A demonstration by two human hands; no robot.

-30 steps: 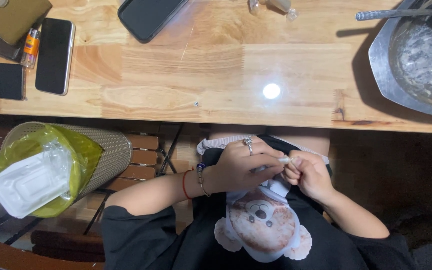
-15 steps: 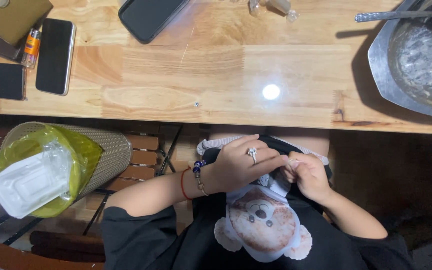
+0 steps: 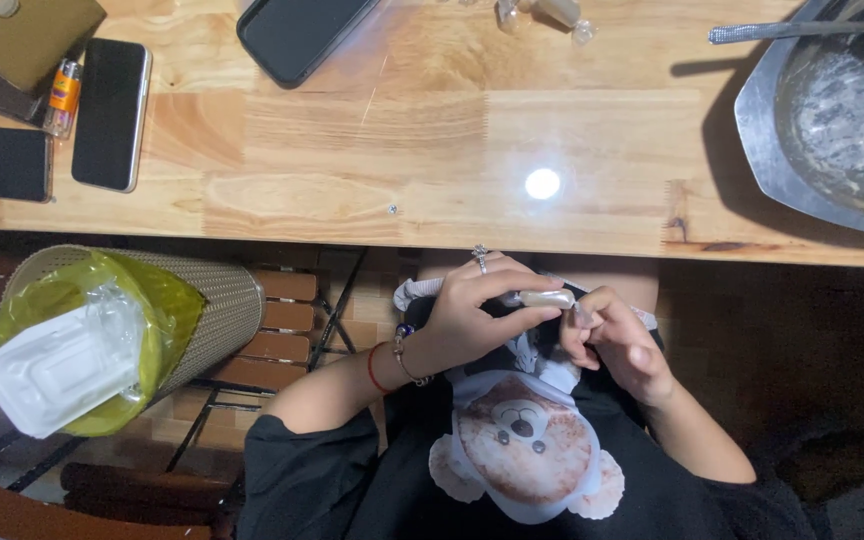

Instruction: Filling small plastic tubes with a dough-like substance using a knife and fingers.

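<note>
Below the desk (image 3: 432,150) edge, over the lap, left hand (image 3: 472,315) and right hand (image 3: 617,340) pinch a small pale wrapped piece (image 3: 546,297) between fingertips; it looks light, smooth, probably slippery, best gripped at its ends. Glossy wooden desk carries phones (image 3: 110,112) and a metal tray (image 3: 832,120); a lined bin (image 3: 122,320) stands alongside.

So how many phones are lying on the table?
3: a black phone beside the lighter, a dark phone at the left edge, a big phone at the top, partly cut off.
</note>
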